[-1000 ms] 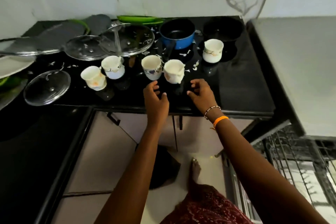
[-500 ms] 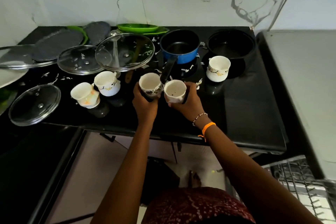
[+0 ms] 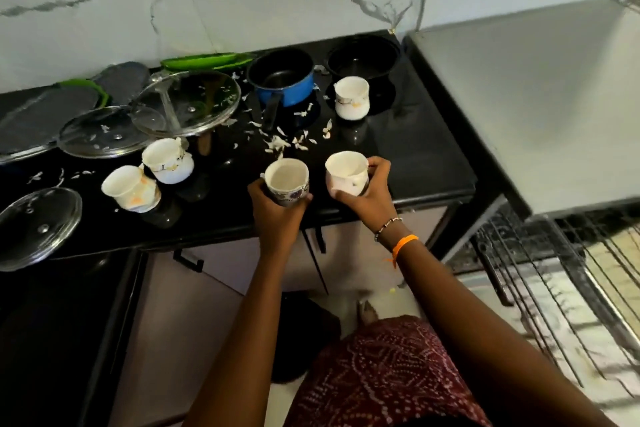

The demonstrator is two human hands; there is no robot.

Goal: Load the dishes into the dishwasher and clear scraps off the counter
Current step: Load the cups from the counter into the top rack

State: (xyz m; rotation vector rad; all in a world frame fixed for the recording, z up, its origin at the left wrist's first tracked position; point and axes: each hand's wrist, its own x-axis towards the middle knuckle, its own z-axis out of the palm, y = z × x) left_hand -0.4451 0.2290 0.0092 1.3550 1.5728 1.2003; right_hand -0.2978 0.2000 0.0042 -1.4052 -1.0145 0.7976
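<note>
My left hand (image 3: 277,210) grips a white cup with a purple flower pattern (image 3: 287,180) near the front edge of the black counter (image 3: 426,163). My right hand (image 3: 367,194) grips a second white cup (image 3: 346,172) just to its right. Both cups are upright and empty. Three more white cups stand on the counter: one at the back (image 3: 352,97), two at the left (image 3: 168,160) (image 3: 131,188). White scraps (image 3: 280,142) lie scattered behind the held cups. The dishwasher's wire rack (image 3: 561,274) is pulled out at the lower right.
A blue saucepan (image 3: 282,81) and a black pot (image 3: 363,57) sit at the back. Glass lids (image 3: 185,102) (image 3: 100,132) (image 3: 34,227), grey plates (image 3: 48,111) and green plates (image 3: 204,61) fill the left. A steel surface (image 3: 540,97) stands on the right.
Both hands reached forward, closed on the two middle cups, and have drawn them back toward the counter's front edge. The view has shifted to the right, showing more of the rack.
</note>
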